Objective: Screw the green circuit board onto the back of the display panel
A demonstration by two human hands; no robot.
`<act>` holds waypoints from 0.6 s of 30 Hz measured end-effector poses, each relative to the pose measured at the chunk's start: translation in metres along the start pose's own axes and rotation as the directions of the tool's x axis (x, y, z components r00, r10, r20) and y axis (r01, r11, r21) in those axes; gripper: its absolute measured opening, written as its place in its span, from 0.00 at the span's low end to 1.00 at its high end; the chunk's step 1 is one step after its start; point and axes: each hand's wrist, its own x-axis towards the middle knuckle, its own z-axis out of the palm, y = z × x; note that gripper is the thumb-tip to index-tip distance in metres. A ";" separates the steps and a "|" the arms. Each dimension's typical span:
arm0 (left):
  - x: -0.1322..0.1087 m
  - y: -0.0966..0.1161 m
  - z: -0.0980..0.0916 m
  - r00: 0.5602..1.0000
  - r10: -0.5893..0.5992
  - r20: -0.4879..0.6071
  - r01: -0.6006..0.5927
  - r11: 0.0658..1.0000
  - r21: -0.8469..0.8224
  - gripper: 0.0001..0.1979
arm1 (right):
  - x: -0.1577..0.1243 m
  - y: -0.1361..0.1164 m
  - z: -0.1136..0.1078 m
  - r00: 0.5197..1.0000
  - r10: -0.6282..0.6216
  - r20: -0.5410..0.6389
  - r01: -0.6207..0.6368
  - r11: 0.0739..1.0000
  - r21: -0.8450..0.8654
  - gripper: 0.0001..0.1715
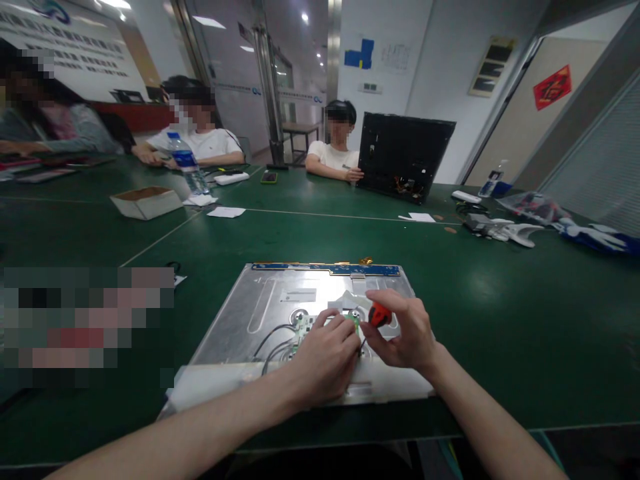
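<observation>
- Red and black: the tool handle [380,315]
- Silver: the metal panel [235,327] by the table's near edge
- Blue: the circuit strip [320,268] along the panel's far edge
- Green: the circuit board [304,325]
- Dark green: the table [500,320]

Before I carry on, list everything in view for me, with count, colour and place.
Table: one, green, centre
Metal panel: one, silver, near side
Circuit board: one, green, mid-panel
Circuit strip: one, blue, panel's far edge
Cables: at least two, dark, left of board
Tool handle: one, red and black, over panel's right half
Box: one, whitish, left
Bottles: two, clear, far left and far right
Screen housing: one, black, upright, far side
Papers: several, white, beyond panel
Sign: one, red, upper right
Other people: three, white and grey tops, far side
Pixelated patch, left: unreadable
Left hand: one, bare, over board
Right hand: one, bare, fingers around tool handle
</observation>
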 end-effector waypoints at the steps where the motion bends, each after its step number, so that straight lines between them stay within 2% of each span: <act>1: 0.000 0.000 0.000 1.000 -0.002 0.011 0.002 1.000 0.006 0.05 | 0.000 0.000 -0.001 1.000 0.003 0.007 -0.003 1.000 0.005 0.25; 6: -0.001 -0.001 0.001 0.999 -0.005 0.053 0.005 1.000 0.002 0.05 | 0.000 0.000 -0.003 1.000 0.017 0.015 -0.018 0.999 0.030 0.28; 18: -0.001 -0.001 0.001 1.000 -0.002 0.014 0.002 1.000 -0.015 0.06 | -0.002 0.002 0.001 1.000 0.015 -0.010 -0.015 1.000 -0.004 0.24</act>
